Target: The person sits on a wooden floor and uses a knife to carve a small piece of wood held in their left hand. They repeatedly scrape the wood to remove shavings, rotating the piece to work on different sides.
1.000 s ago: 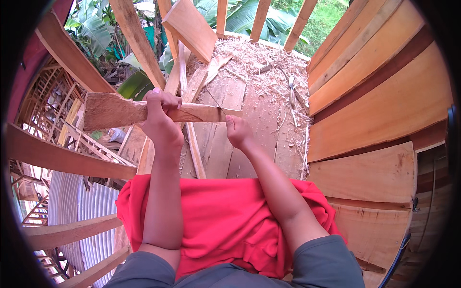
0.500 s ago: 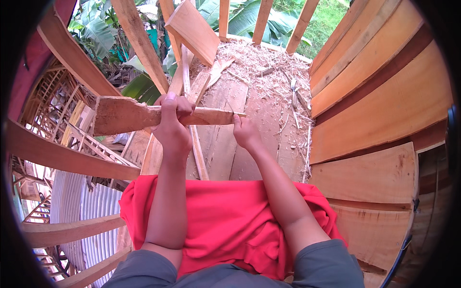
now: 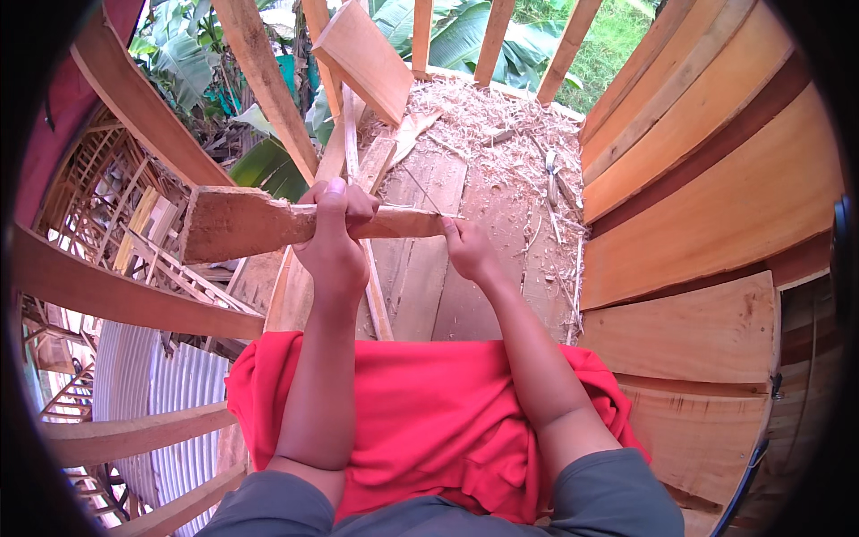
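My left hand [image 3: 335, 224] is wrapped round the middle of a paddle-shaped piece of wood [image 3: 234, 225]. Its broad, rough block end points left, and the narrower part runs right, over the plank floor. At that narrow end my right hand [image 3: 471, 249] is closed, thumb uppermost. From the right thumb a thin dark strip [image 3: 420, 189] slants away up and left, like a blade seen edge-on; its handle is hidden in the fist. A pale sliver [image 3: 454, 216] lifts at the tip of the wood. Red cloth [image 3: 420, 394] covers my lap.
Curly wood shavings [image 3: 510, 112] heap on the far plank floor [image 3: 483, 286]. A wooden block [image 3: 365, 63] leans on slats beyond my left hand. Wide boards [image 3: 716, 215] line the right side. Open slatted rails [image 3: 143, 295] and corrugated metal sheet [image 3: 183, 394] are on the left.
Both hands and the wood have shifted slightly right and down. The thin dark strip shows longer, and the pale sliver at the wood's tip stands out more.
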The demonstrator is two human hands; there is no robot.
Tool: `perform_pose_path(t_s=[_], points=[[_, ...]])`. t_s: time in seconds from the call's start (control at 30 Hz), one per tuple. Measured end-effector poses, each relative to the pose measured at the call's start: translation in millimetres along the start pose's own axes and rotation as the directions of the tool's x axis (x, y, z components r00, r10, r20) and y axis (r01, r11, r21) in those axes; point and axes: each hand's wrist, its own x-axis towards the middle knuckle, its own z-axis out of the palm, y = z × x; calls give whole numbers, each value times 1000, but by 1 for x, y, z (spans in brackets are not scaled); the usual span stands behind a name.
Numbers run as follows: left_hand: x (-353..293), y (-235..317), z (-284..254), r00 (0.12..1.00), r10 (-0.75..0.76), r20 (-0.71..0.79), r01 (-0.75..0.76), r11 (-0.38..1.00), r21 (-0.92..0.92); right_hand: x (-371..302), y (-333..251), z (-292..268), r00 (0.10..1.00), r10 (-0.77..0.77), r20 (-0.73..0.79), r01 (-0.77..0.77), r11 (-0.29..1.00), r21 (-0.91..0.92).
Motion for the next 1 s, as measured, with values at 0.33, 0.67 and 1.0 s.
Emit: perform_pose_path(t_s=[0.33,0.67,1.0], points=[[-2,0,17,999,8,-42,-6,999,47,15,47,17,993,72,-90,-72,997,7],[0,0,8,999,-18,33,17,1000,20,10,26,10,994,37,-99,-37,999,7],[3,-1,13,1000,-15,-7,16,998,64,12,37,14,980,158,-122,-168,983,-80]])
